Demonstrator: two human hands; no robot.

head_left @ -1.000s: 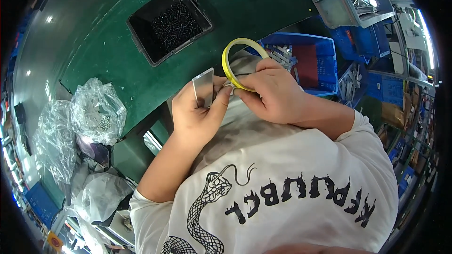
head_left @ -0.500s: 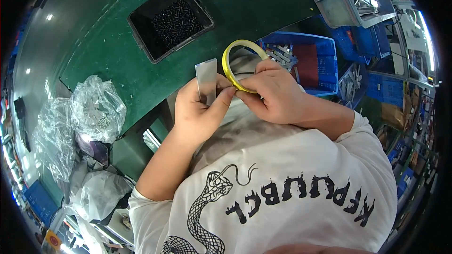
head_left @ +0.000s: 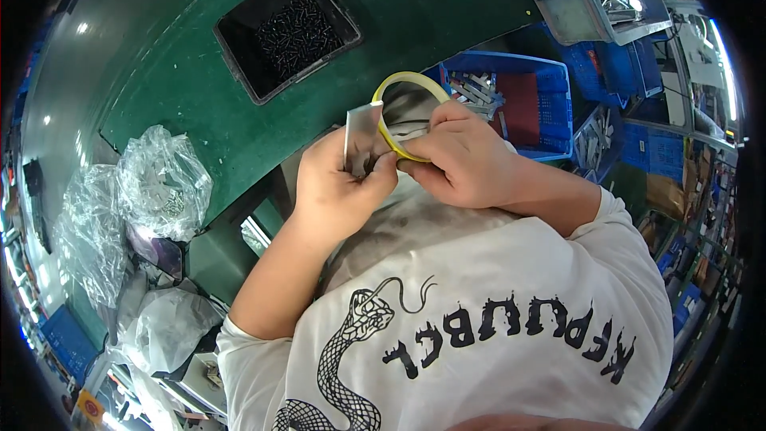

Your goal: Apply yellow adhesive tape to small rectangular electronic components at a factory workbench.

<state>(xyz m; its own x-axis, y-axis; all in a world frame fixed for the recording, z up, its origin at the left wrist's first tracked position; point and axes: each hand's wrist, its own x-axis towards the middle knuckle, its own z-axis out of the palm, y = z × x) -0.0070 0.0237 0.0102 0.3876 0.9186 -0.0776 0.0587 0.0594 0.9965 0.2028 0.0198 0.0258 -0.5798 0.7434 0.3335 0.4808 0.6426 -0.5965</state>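
Note:
My left hand (head_left: 335,187) is closed around a flat, shiny metal plate (head_left: 363,136) that stands up from the fingers. In my right hand (head_left: 471,160) is a roll of yellow tape (head_left: 386,129), gripped by the thumb and fingers at its right side. The roll's lower left edge lies close against the plate and my left thumb. Both hands meet in front of my shirt, near the table edge. What the fingertips do where the tape and plate come together is partly hidden.
A black bin (head_left: 239,52) of small dark screw-like parts stands on the green table (head_left: 423,0). Beyond my right hand is a blue crate (head_left: 556,112) with metal strips. Clear plastic bags (head_left: 163,183) lie at the left. A grey crate (head_left: 558,12) is at the upper right.
The metal plate has turned to show a broader face and shifted slightly right, nearer the tape roll. The roll has tilted a little. Both hands keep their holds.

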